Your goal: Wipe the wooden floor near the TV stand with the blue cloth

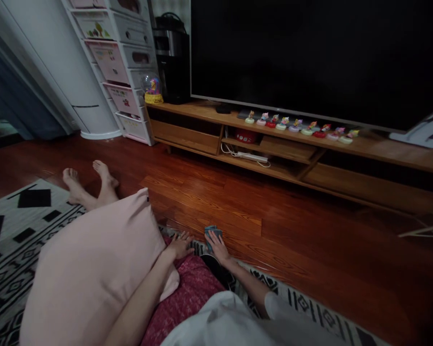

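My left hand (181,244) rests on the dark red cloth (197,278) over my lap, its fingers spread and nothing in them. Just right of it, my right hand (217,245) lies with fingers stretched out over a small blue-grey object (213,232) at the rug's edge; what the object is cannot be made out. A large pale pink pillow (97,264) lies over my legs, beside my left forearm.
A patterned rug (303,302) lies under me on the wooden floor (238,206). Ahead stands a low wooden TV stand (202,113) with a large screen (303,57) and a row of small figurines (296,126). Plastic drawers (110,62) stand at the back left.
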The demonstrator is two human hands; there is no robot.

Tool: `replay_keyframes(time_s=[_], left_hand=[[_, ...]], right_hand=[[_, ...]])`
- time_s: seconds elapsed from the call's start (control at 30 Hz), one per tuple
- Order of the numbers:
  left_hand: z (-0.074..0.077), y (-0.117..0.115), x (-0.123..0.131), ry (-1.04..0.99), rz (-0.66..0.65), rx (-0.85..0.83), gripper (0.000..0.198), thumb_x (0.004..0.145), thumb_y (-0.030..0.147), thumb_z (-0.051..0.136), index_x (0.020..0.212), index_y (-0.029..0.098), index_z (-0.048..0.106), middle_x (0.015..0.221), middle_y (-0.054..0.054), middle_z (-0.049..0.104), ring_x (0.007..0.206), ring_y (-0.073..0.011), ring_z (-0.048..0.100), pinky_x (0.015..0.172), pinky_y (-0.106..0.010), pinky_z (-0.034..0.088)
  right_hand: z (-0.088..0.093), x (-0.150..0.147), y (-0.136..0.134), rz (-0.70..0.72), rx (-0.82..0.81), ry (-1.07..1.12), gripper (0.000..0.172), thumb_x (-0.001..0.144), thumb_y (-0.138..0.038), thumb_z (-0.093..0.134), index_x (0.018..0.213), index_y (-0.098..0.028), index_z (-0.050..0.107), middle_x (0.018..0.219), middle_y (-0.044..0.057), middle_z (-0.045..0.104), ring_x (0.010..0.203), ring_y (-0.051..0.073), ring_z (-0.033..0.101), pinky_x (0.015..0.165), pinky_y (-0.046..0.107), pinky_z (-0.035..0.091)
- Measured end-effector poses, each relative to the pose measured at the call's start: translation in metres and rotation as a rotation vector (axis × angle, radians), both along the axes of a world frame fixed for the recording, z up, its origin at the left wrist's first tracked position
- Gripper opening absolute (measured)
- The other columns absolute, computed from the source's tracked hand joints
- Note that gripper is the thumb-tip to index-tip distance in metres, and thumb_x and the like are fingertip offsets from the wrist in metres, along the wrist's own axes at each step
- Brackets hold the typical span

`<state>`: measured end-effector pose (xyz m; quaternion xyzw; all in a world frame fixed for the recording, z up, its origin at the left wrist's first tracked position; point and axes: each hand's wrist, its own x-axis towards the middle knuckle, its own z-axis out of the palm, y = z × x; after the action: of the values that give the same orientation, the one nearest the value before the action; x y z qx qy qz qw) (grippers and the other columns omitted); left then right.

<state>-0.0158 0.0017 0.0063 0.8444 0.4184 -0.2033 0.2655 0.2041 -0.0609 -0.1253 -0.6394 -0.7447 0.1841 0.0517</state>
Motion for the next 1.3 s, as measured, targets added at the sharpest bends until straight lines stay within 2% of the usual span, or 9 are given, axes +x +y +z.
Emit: replay_keyframes(time_s=[0.1,0.17,0.4,0.5,0.83,0.9,1.13,1.2,1.3], left_hand=[[-0.002,0.0,0.0,-0.008,-0.005,-0.003,0.064,0.093,0.051,0.041,0.151,0.024,0.031,0.161,-0.011,0.02,0.148,-0.0289,0.011,0.117,-0.057,0.01],[-0.001,0.0,0.0,-0.002,-0.008,-0.01,0.064,0.093,0.051,0.041,0.151,0.024,0.031,0.161,-0.011,0.02,0.149,-0.0278,0.011,0.117,-0.056,0.01],[0.004,0.0,0.0,0.017,-0.007,-0.019,0.065,0.093,0.052,0.039,0.151,0.024,0.03,0.161,-0.011,0.02,0.148,-0.0272,0.012,0.117,-0.056,0.012],[0.004,0.001,0.0,0.021,-0.006,-0.016,0.066,0.093,0.054,0.038,0.152,0.025,0.029,0.161,-0.011,0.021,0.148,-0.0275,0.013,0.117,-0.056,0.013],[-0.002,0.001,0.001,0.004,-0.025,-0.007,0.064,0.092,0.051,0.04,0.15,0.026,0.032,0.161,-0.011,0.02,0.148,-0.0282,0.013,0.116,-0.059,0.013],[-0.001,0.0,0.001,0.006,-0.028,-0.007,0.063,0.093,0.051,0.04,0.15,0.026,0.033,0.161,-0.011,0.021,0.148,-0.0277,0.014,0.116,-0.057,0.014],[0.006,0.0,0.002,0.024,-0.012,-0.011,0.064,0.093,0.05,0.041,0.15,0.023,0.033,0.16,-0.012,0.024,0.147,-0.0291,0.017,0.117,-0.056,0.015],[0.007,-0.001,0.002,0.025,-0.007,-0.008,0.063,0.093,0.049,0.041,0.15,0.023,0.033,0.16,-0.012,0.024,0.148,-0.0287,0.016,0.117,-0.055,0.014],[0.006,-0.001,0.003,0.008,0.006,-0.018,0.063,0.093,0.048,0.042,0.15,0.023,0.033,0.16,-0.012,0.024,0.148,-0.0289,0.014,0.118,-0.055,0.012]], right_hand=[[-0.011,0.014,-0.036,0.034,-0.003,-0.003,0.065,0.093,-0.02,0.039,0.154,-0.032,0.019,0.162,0.0,0.014,0.149,0.015,0.01,0.119,0.042,0.013],[-0.007,0.021,-0.037,0.019,0.001,0.002,0.064,0.094,-0.023,0.039,0.154,-0.033,0.018,0.162,-0.001,0.013,0.149,0.015,0.01,0.119,0.042,0.013],[0.035,0.014,0.053,-0.199,-0.013,-0.03,0.057,0.098,-0.033,0.037,0.153,-0.026,0.025,0.162,0.004,0.015,0.149,0.017,0.011,0.118,0.042,0.014],[0.041,0.007,0.07,-0.234,-0.038,-0.024,0.056,0.099,-0.034,0.036,0.153,-0.026,0.024,0.162,0.004,0.015,0.149,0.018,0.012,0.118,0.043,0.015],[0.003,0.013,-0.02,0.055,-0.027,0.044,0.06,0.096,-0.037,0.042,0.153,-0.032,0.024,0.162,0.001,0.017,0.148,0.019,0.016,0.119,0.044,0.013],[0.009,0.015,-0.008,0.026,-0.024,0.034,0.059,0.096,-0.035,0.042,0.153,-0.033,0.025,0.161,0.0,0.018,0.148,0.018,0.016,0.119,0.042,0.015],[0.045,0.007,0.083,-0.165,-0.079,0.0,0.056,0.099,-0.035,0.037,0.153,-0.027,0.025,0.162,0.004,0.017,0.148,0.018,0.015,0.118,0.044,0.016],[0.044,0.003,0.085,-0.165,-0.082,-0.002,0.057,0.099,-0.036,0.037,0.153,-0.027,0.024,0.162,0.005,0.017,0.148,0.018,0.014,0.118,0.045,0.016],[0.026,0.0,0.055,-0.086,-0.045,-0.006,0.06,0.097,-0.037,0.042,0.153,-0.028,0.024,0.162,0.004,0.016,0.149,0.018,0.012,0.118,0.044,0.015]])
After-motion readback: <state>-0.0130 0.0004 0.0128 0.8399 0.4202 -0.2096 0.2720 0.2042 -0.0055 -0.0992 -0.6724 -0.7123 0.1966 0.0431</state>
